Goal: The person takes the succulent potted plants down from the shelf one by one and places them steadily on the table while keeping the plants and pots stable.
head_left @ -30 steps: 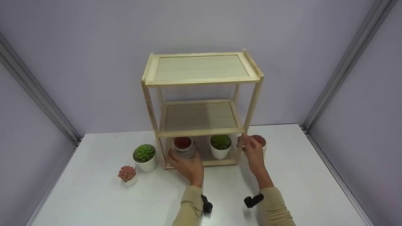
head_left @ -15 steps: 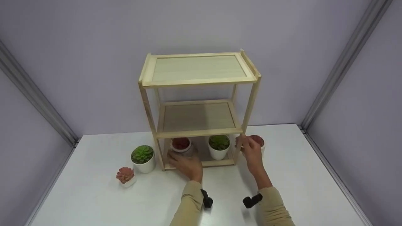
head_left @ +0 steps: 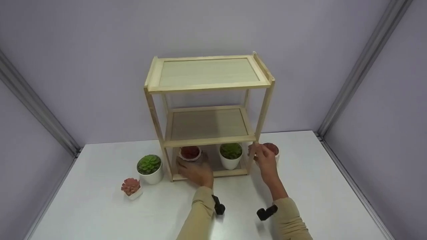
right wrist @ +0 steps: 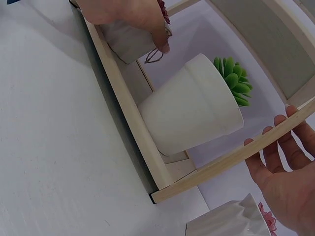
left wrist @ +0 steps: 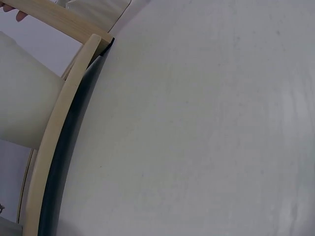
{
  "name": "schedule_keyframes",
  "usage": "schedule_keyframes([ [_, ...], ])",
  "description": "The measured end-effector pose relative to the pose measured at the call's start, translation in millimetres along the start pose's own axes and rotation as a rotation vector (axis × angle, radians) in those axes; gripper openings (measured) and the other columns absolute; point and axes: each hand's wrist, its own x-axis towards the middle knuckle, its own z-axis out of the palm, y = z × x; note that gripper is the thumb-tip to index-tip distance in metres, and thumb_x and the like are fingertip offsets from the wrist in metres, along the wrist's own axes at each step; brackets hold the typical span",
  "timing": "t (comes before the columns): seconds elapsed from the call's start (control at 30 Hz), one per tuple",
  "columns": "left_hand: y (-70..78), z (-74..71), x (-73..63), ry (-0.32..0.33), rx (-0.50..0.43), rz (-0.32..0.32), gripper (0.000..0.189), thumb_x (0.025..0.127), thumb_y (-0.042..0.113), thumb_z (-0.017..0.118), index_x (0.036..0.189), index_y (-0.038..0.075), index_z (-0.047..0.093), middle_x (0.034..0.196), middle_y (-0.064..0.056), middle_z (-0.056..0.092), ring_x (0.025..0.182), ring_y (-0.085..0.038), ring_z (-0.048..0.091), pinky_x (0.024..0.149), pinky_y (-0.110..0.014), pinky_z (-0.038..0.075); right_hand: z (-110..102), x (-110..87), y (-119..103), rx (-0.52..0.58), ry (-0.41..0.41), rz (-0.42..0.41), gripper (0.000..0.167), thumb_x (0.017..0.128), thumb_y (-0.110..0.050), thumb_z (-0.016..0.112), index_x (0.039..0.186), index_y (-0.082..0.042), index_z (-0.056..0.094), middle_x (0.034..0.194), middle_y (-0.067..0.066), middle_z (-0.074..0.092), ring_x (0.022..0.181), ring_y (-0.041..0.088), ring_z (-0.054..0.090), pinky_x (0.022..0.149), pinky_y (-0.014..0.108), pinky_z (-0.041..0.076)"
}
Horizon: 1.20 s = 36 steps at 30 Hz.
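Observation:
My left hand [head_left: 197, 172] grips a grey pot [right wrist: 129, 42] with a red succulent [head_left: 190, 152] and a twine loop, at the left of the bottom shelf [head_left: 230, 173]. Its base is close over the shelf board in the right wrist view. Fingers of my right hand [head_left: 267, 165] curl round the right front post [right wrist: 236, 155] of the wooden rack [head_left: 206, 87]. Between my hands a white pot [right wrist: 192, 110] with a green succulent [head_left: 231, 151] stands on the same shelf. In the left wrist view, only that shelf's front edge and the tabletop fill most of the picture.
Left of the rack stand a white pot with a green succulent [head_left: 149, 164] and a small pot with a pink succulent [head_left: 130, 187]. Right of it, behind my right hand, is a ridged white pot [right wrist: 229, 221] with a reddish plant. The middle shelf [head_left: 208, 124] hangs low over the pots.
My left hand has moved slightly forward with the grey pot, deeper into the bottom shelf. The right hand keeps its place on the post. The head view has shifted a little.

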Motion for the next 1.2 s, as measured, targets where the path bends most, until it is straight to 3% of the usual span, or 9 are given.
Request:
schedule_keyframes([
  [0.23,-0.1,-0.4,2.3,0.018,0.023,-0.001,0.101,0.084,0.034,0.090,0.159,-0.004,0.034,0.158,-0.029,0.041,0.145,-0.050,0.040,0.123,-0.064,0.030,-0.5,-0.7,0.5,-0.014,0.006,0.010,0.049,0.114,-0.035,0.046,0.127,0.005,0.070,0.126,0.020,0.071,0.117,0.021,0.069,0.108,0.042,0.056],
  [0.4,0.0,-1.3,1.8,0.004,0.024,-0.001,0.100,0.084,0.032,0.090,0.159,-0.003,0.035,0.158,-0.028,0.043,0.145,-0.050,0.041,0.123,-0.062,0.032,-1.5,-1.7,0.8,-0.025,0.011,0.011,0.050,0.114,-0.036,0.046,0.130,0.006,0.068,0.119,0.011,0.074,0.114,0.013,0.070,0.110,0.044,0.055],
  [0.63,0.0,-1.1,4.4,0.033,0.012,0.031,0.095,0.080,0.029,0.092,0.154,-0.005,0.043,0.150,-0.027,0.054,0.139,-0.047,0.050,0.121,-0.060,0.037,-2.4,-1.5,-0.9,0.007,0.000,0.014,0.048,0.113,-0.036,0.048,0.128,0.005,0.069,0.122,0.014,0.072,0.119,0.018,0.068,0.116,0.052,0.050],
  [0.87,-2.6,-4.1,6.9,0.017,0.029,0.000,0.094,0.077,0.035,0.093,0.153,0.003,0.048,0.148,-0.021,0.059,0.136,-0.044,0.057,0.113,-0.060,0.046,-0.7,-1.5,-1.6,0.005,0.000,0.018,0.048,0.113,-0.036,0.047,0.128,0.004,0.069,0.128,0.023,0.069,0.121,0.020,0.067,0.116,0.050,0.050],
  [1.03,-3.7,-7.9,9.1,-0.016,0.020,-0.003,0.093,0.078,0.038,0.092,0.154,0.007,0.049,0.147,-0.016,0.062,0.133,-0.041,0.061,0.107,-0.061,0.051,-0.7,-1.4,-1.8,0.014,-0.014,0.019,0.048,0.113,-0.037,0.048,0.127,0.003,0.070,0.124,0.015,0.071,0.124,0.026,0.067,0.116,0.050,0.050],
  [1.2,-4.7,-10.9,10.0,-0.053,-0.052,-0.005,0.089,0.078,0.037,0.093,0.152,0.013,0.051,0.141,-0.012,0.066,0.130,-0.036,0.063,0.106,-0.058,0.053,-2.2,-1.8,-0.6,0.040,-0.032,0.004,0.046,0.113,-0.035,0.048,0.125,0.005,0.069,0.124,0.012,0.070,0.127,0.033,0.065,0.114,0.052,0.051],
])
